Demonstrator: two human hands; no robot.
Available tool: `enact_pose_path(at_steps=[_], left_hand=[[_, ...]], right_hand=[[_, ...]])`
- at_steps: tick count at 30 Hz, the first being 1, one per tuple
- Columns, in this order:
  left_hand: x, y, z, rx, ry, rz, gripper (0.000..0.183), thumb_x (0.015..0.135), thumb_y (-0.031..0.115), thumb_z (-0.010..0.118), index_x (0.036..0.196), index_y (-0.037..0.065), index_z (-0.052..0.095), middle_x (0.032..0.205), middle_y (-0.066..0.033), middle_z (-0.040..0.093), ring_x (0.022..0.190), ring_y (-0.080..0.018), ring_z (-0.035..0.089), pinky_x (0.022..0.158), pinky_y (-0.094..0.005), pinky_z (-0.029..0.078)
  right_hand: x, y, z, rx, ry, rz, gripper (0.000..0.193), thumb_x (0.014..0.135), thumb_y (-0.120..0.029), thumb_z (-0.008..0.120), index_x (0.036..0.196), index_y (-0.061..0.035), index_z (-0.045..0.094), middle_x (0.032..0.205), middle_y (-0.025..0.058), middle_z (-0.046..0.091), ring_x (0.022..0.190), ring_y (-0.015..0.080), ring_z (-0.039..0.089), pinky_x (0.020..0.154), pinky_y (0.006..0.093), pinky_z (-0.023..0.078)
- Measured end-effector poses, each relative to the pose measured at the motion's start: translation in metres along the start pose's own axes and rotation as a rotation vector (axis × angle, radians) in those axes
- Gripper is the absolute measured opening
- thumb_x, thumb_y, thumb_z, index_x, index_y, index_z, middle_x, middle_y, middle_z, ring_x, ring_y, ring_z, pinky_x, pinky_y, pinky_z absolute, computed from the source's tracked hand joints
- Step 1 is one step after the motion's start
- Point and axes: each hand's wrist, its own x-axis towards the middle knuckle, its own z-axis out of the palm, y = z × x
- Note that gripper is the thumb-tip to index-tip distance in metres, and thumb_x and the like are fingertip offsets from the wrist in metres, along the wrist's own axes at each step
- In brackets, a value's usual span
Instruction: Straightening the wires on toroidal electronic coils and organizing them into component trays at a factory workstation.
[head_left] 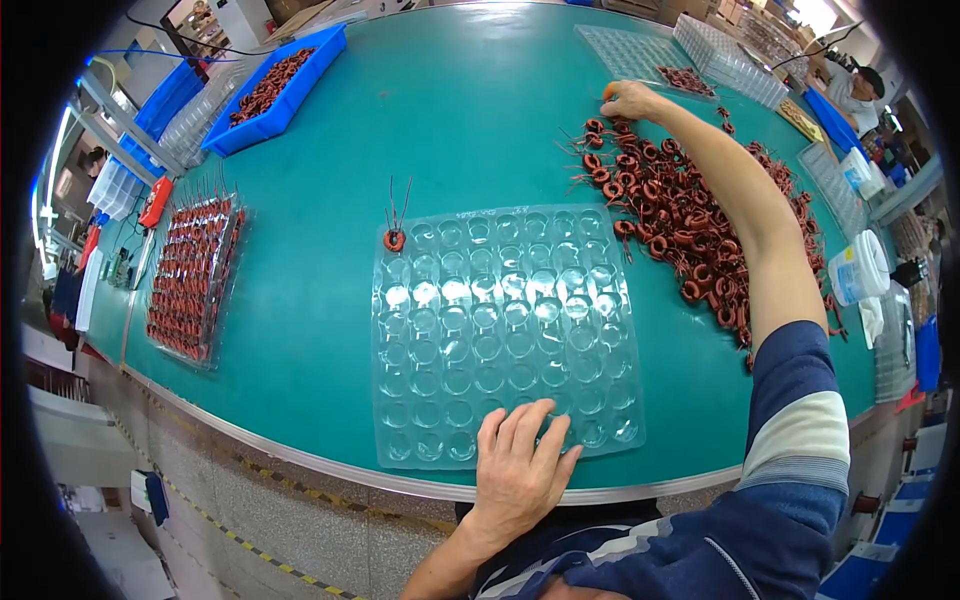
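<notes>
A clear plastic blister tray (505, 340) with rows of round pockets lies flat before me. One copper-red wire-wound ring coil (394, 240) sits in its far left corner pocket, two leads sticking up. My left hand (522, 462) rests on the tray's near edge, palm down, fingers stretched and slightly apart. Far right, my right hand (636, 101) is at the back end of a large heap of ring coils (690, 205), fingers curled downward. Something orange (609, 91) shows at its fingertips; what the fingers hold is hidden.
At the left stands a stack of filled coil trays (193, 280). A blue bin of coils (285, 90) is at the far left. Clear trays (640, 55) lie far right, near another person (855, 95). A white tub (858, 268) stands right of the heap.
</notes>
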Motion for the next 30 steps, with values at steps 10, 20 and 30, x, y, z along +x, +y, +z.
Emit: enact_pose_path(at_steps=[10, 20, 30], left_hand=[[0.001, 0.005, 0.005, 0.008, 0.054, 0.026, 0.035, 0.075, 0.015, 0.070, 0.106, 0.004, 0.059, 0.113, -0.0119, 0.056, 0.104, -0.0288, 0.053, 0.095, -0.0455, 0.036], [0.032, 0.041, -0.002, -0.727, 0.345, -0.228, 0.052, 0.090, 0.018, 0.057, 0.131, -0.003, 0.035, 0.110, -0.0209, 0.059, 0.096, -0.0275, 0.063, 0.081, -0.0356, 0.049], [0.020, 0.071, 0.028, -0.969, 0.246, -0.045, 0.025, 0.095, 0.006, 0.049, 0.117, -0.001, 0.039, 0.092, -0.0121, 0.062, 0.070, -0.0150, 0.060, 0.063, -0.0261, 0.049]], right_hand=[[-0.053, -0.026, -0.033, 0.294, 0.321, -0.163, 0.027, 0.080, -0.021, 0.065, 0.097, -0.0007, 0.068, 0.089, 0.0134, 0.070, 0.077, 0.0232, 0.065, 0.072, 0.0345, 0.050], [-0.308, -0.168, -0.054, 0.980, 0.190, -0.271, 0.028, 0.086, -0.022, 0.066, 0.098, 0.0035, 0.066, 0.089, 0.0067, 0.068, 0.084, 0.0100, 0.062, 0.077, 0.0235, 0.049], [-0.432, -0.171, -0.017, 1.170, 0.418, -0.195, 0.041, 0.087, -0.022, 0.067, 0.114, 0.0048, 0.053, 0.091, 0.0097, 0.067, 0.085, 0.0151, 0.064, 0.075, 0.0278, 0.051]])
